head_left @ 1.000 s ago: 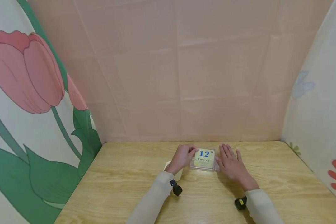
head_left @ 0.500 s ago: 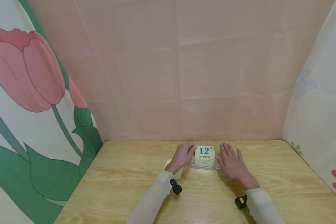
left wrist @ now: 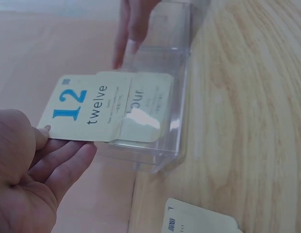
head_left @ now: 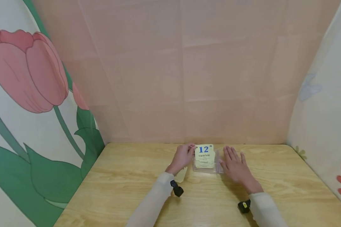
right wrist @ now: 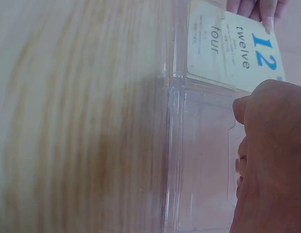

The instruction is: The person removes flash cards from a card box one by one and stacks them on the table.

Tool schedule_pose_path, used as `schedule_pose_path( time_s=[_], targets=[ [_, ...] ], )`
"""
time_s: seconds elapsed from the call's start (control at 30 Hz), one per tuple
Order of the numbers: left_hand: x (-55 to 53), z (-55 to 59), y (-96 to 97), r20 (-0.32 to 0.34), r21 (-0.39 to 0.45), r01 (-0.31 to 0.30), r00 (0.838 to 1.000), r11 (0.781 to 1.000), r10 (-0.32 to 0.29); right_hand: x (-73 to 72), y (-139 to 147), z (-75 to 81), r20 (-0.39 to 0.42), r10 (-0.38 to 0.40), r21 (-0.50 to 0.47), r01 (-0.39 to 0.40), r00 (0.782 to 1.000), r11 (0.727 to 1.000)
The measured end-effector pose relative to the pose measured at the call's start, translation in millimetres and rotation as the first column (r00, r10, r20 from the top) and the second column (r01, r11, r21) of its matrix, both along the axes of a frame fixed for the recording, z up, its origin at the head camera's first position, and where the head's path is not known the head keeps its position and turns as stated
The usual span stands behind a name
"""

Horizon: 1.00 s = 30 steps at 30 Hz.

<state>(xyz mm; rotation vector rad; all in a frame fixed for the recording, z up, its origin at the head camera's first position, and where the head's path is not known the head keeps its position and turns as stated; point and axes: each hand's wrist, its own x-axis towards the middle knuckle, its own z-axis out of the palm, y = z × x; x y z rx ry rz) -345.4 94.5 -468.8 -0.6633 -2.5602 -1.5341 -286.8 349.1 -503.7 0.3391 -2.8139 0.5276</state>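
Observation:
Between thumb and fingers, my left hand (head_left: 182,159) pinches the left corner of a pale yellow card (left wrist: 75,109) printed "12 twelve" in blue and black. That card is raised partway out of a clear plastic card holder (right wrist: 204,155), whose left compartment it overlaps. Behind the holder's front wall shows a second card (left wrist: 148,111) reading "four", its top covered by the "12" card. My right hand (head_left: 234,165) lies with fingers extended at the holder's right compartment, its thumb close to the divider.
Partly under my left forearm, another pale card (head_left: 181,175) lies on the wooden table (head_left: 125,176). A pink cloth backdrop (head_left: 147,94) stands right behind the table's far edge. Printed floral panels flank both sides.
My left hand has lifted the "12" card upward and slightly left, so the "four" card now shows beneath it. The right hand has stayed in place.

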Motion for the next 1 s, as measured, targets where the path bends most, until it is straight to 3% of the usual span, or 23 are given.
schedule_pose_path(
  time_s=[0.23, 0.5, 0.8, 1.0],
  targets=[
    [-3.0, 8.0, -7.9, 0.071, 0.125, -0.029, 0.997, 0.992, 0.020, 4.3, 0.7, 2.9, 0.034, -0.014, 0.024, 0.013, 0.999, 1.000],
    [-5.0, 12.4, -21.5, 0.121, 0.201, -0.051, 0.992, 0.978, 0.027, 3.0, -1.0, -1.5, 0.058, -0.011, -0.006, 0.012, 0.998, 1.000],
    [-8.1, 12.1, -38.6, 0.204, 0.234, -0.085, 0.978, 0.968, 0.037, 1.8, -2.9, 0.5, 0.078, -0.021, 0.035, 0.019, 0.997, 0.999],
    [-8.2, 14.5, -48.0, 0.219, 0.223, -0.104, 0.974, 0.969, 0.055, 0.2, -2.1, 3.2, 0.078, -0.020, 0.038, 0.017, 0.997, 0.999]
  ],
)
